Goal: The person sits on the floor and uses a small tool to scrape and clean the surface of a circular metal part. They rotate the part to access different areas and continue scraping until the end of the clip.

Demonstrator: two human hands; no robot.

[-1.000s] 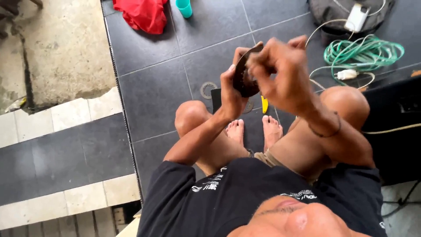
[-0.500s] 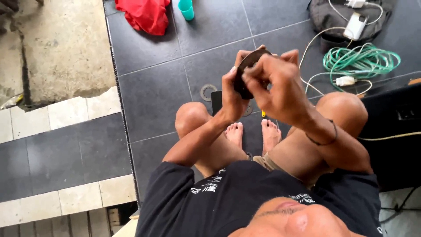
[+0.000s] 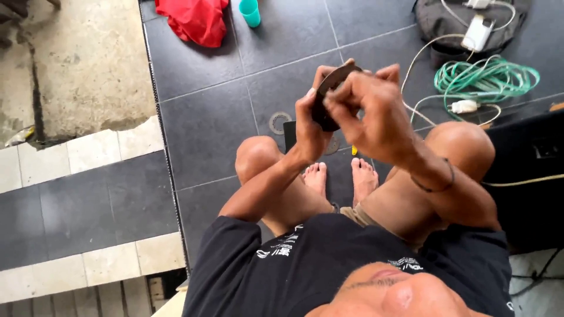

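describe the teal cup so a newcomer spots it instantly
Look at the dark grey tiled floor, along the picture's top edge. Beside the crumpled red cloth, on its right, stands the cup. It is the only small teal, upright thing there; the green cable coil lies far right.

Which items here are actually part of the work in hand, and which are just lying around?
In hand:
- dark round disc
- left hand, gripping the disc
- right hand, fingers pinched at its edge

Lying about:
- red cloth
- teal cup
- green coiled cable
- white charger on grey bag
- floor drain
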